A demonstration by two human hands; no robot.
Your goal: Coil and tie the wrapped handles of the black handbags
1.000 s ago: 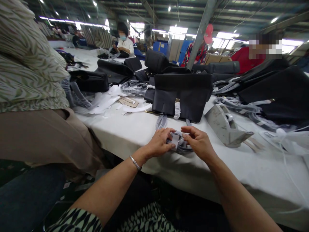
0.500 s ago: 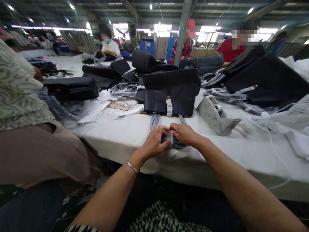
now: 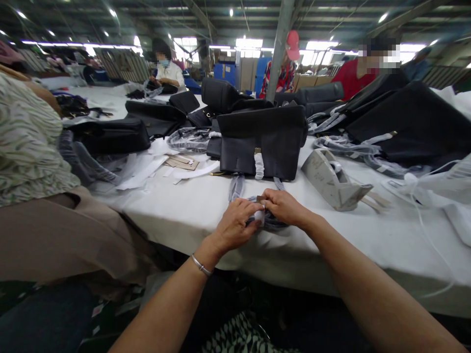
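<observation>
My left hand (image 3: pixel 235 223) and my right hand (image 3: pixel 285 208) meet at the near edge of the white table (image 3: pixel 191 206). Both are closed on a plastic-wrapped bag strap (image 3: pixel 270 223) with a small white piece (image 3: pixel 259 215) pinched between their fingertips. The strap runs up toward a black handbag (image 3: pixel 263 142) standing just behind my hands, whose clasp is wrapped in white foam (image 3: pixel 259 166).
A grey tape dispenser (image 3: pixel 331 179) sits to the right of the bag. More black bags (image 3: pixel 405 122) and wrapped straps (image 3: pixel 189 138) crowd the far table. A person in a patterned top (image 3: pixel 29 147) sits close at my left; other workers sit across.
My hands have drawn closer together over the strap, and the white piece is now pinched smaller between the fingertips. The view has shifted slightly.
</observation>
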